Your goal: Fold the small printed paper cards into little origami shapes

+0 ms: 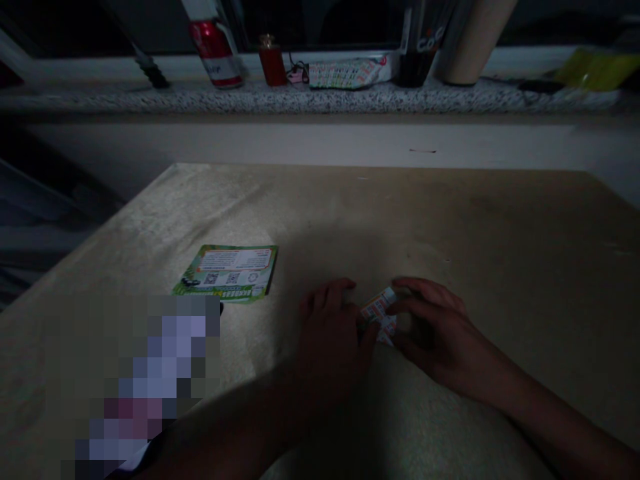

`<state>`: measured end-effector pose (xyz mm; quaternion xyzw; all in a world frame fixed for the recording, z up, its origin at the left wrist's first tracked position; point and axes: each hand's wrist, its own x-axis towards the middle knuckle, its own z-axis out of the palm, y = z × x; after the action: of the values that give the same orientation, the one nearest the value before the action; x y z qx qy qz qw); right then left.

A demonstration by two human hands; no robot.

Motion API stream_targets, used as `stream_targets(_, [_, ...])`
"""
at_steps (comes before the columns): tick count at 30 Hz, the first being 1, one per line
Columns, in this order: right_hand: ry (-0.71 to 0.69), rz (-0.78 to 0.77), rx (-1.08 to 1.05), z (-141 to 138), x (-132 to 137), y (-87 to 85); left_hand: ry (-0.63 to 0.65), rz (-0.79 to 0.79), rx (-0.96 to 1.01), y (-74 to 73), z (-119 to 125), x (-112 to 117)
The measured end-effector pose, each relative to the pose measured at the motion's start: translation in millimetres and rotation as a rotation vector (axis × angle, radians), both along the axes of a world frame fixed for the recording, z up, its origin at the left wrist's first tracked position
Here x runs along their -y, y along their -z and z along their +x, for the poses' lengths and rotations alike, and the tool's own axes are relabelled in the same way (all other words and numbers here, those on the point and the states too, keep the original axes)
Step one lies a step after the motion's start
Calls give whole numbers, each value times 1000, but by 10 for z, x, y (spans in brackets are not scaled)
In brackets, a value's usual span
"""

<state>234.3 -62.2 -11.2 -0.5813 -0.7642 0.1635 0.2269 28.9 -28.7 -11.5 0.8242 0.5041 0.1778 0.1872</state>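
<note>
A small piece of printed paper (384, 325), white with orange and blue marks, is between my hands on the table. My left hand (336, 337) rests on its left side with curled fingers, the thumb pressed on the paper. From the right, my right hand (436, 327) pinches the paper's upper right part between bent fingers and thumb. My fingers cover parts of the paper, and dim light hides how it is folded. Left of my left hand lies a green and white printed packet (230, 273), touched by neither hand.
The table (450, 213) reaches a wall below a speckled stone sill (280, 101). On the sill stand a red can (215, 53), a small red bottle (273, 63), a crumpled printed wrapper (345, 75), a dark glass (417, 60) and a beige cylinder (473, 47). A pixelated patch covers the lower left.
</note>
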Motion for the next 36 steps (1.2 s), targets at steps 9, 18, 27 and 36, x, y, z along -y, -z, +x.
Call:
stream_targets(9, [-3, -8, 5, 7, -1, -1, 6, 12, 14, 8, -5, 8])
stream_targets(18, [-3, 25, 13, 9, -9, 46, 1, 25, 15, 12, 1, 1])
stream_targets(27, [16, 12, 37, -38, 16, -18, 6, -14, -3, -8, -3, -3])
stream_targets(36, [-46, 56, 40, -27, 39, -1, 6, 24, -4, 24, -9, 1])
